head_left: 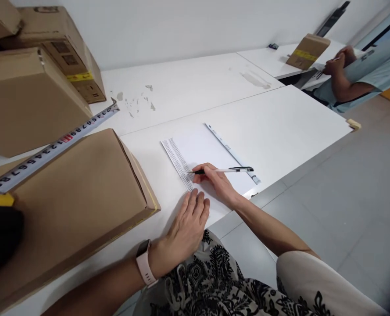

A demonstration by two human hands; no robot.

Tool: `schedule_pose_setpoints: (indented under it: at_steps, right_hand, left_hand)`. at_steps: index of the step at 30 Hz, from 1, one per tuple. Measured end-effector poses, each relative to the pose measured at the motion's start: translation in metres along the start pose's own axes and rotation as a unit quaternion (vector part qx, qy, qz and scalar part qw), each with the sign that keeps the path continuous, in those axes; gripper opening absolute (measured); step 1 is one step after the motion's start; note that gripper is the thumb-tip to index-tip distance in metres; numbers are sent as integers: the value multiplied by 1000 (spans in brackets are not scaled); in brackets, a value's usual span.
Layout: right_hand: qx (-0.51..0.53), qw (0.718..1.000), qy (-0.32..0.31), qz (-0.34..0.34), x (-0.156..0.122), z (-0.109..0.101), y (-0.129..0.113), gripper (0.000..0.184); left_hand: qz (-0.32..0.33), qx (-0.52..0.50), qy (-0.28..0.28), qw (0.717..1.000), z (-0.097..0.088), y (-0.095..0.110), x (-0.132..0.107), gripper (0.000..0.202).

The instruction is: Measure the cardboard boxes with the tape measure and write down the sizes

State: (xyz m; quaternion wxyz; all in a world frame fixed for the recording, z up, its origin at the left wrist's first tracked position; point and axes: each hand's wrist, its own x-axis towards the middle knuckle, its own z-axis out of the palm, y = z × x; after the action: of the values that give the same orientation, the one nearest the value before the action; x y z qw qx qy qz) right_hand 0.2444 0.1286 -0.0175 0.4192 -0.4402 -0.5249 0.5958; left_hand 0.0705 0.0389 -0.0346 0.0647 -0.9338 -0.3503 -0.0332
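Observation:
A white sheet of paper [195, 140] lies on the white table, with columns of small dark writing along its left side. My right hand [216, 182] is closed around a pen [229, 170] with a clear barrel and black ends. The pen's tip touches the paper at the written columns. My left hand [190, 219] rests flat at the sheet's near left corner, fingers stretched out and holding nothing. A pale strip with printed marks [229, 149] lies along the right side of the paper.
A cardboard box [76, 188] stands at left, with an extended tape measure [50, 151] above it. More boxes [63, 48] are stacked behind. Across the table [273, 127] at right, a person [356, 83] holds something thin beside a small box [308, 52].

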Motion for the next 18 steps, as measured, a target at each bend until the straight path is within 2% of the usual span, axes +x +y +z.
schedule_pose_setpoints:
  at_steps: [5, 9, 13, 18]
  right_hand:
    - [-82, 996, 28, -17, 2, -1, 7, 38]
    - [-78, 996, 24, -30, 1, -3, 10, 33]
    - [-46, 998, 32, -12, 2, 1, 17, 35]
    - [-128, 988, 74, -35, 1, 2, 22, 33]
  left_hand:
    - [-15, -17, 15, 1000, -1, 0, 0, 70]
    - [-12, -9, 24, 1000, 2, 0, 0, 70]
    - [-11, -2, 40, 999, 6, 2, 0, 67]
    - [-15, 5, 45, 999, 8, 5, 0, 64]
